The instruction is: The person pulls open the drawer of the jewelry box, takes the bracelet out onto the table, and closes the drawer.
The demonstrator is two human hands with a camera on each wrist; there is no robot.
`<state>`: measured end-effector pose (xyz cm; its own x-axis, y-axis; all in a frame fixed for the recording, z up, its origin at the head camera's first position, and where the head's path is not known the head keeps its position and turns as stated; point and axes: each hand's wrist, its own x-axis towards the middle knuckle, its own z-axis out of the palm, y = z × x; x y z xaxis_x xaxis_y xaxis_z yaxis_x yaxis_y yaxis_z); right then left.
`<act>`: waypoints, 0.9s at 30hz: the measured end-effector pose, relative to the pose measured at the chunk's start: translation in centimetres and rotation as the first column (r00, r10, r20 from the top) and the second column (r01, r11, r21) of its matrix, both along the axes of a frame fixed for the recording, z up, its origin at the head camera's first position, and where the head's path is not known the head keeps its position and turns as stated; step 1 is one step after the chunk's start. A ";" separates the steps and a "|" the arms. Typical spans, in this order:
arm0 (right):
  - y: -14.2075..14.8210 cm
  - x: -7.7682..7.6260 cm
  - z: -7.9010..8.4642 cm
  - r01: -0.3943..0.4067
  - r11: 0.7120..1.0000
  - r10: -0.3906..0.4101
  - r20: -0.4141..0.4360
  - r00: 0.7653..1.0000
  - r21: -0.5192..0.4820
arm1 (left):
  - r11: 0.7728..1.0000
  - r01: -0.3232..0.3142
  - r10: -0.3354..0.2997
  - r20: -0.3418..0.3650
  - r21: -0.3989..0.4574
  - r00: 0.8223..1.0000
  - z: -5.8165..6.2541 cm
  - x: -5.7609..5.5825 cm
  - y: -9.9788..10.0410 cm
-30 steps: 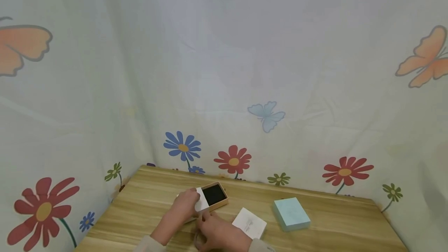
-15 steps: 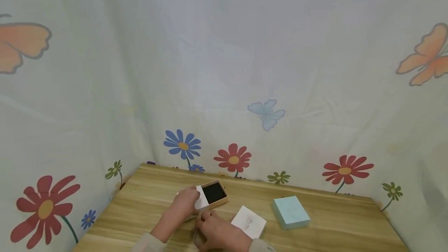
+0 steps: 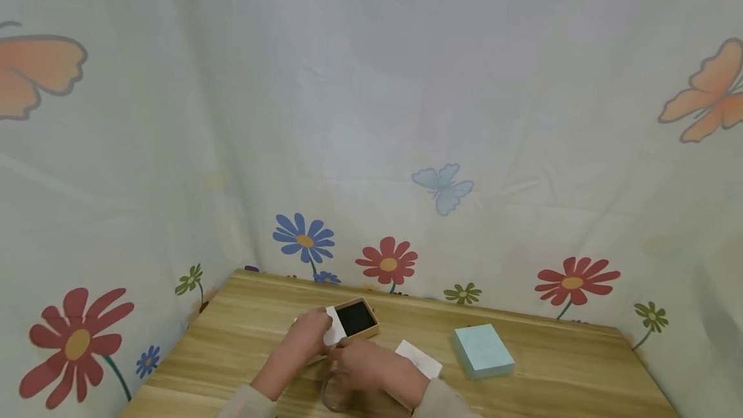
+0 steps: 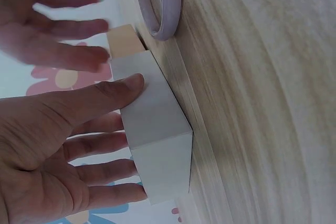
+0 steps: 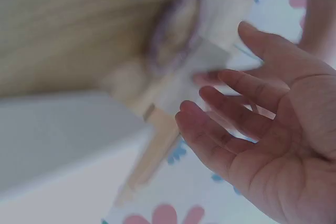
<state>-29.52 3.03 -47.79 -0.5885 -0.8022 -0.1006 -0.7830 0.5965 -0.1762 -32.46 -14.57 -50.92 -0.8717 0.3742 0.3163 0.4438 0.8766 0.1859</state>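
Note:
My left hand [image 4: 58, 135] grips a white sliding-box sleeve [image 4: 152, 103], thumb on one face and fingers along another. Out of the sleeve sticks a tan drawer [image 4: 125, 41], whose black lining [image 3: 355, 319] shows in the head view. A pale purple bangle [image 4: 171, 3] stands or leans on the table near the box. My right hand [image 5: 257, 124] has its fingers spread and holds nothing, close to the sleeve and the bangle. In the head view it partly hides the bangle.
A white box [image 3: 419, 358] with faint print lies to the right, partly behind my right forearm. Further right sits a light blue box [image 3: 483, 351]. The wooden table [image 3: 557, 366] ends at a flower-printed curtain [image 3: 505, 224].
My right hand has moved a little up and right, away from the bangle, which shows more now. My left hand and the sliding box stay in place.

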 end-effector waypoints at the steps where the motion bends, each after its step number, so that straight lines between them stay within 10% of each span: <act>1: 0.1 -0.3 0.4 0.005 1.000 -0.004 -0.029 1.000 0.009 | 1.000 0.003 -0.003 0.000 0.004 1.000 0.0 0.0 0.0; 14: 3.4 -6.2 3.6 0.102 0.986 -0.119 -0.126 0.985 -0.130 | 0.999 -0.042 0.044 0.099 -0.015 0.994 0.3 -0.2 0.2; 27: 5.2 -10.5 1.2 0.284 0.954 -0.287 -0.017 0.958 -0.099 | 0.999 -0.045 0.046 0.105 -0.010 0.993 0.4 -0.1 0.1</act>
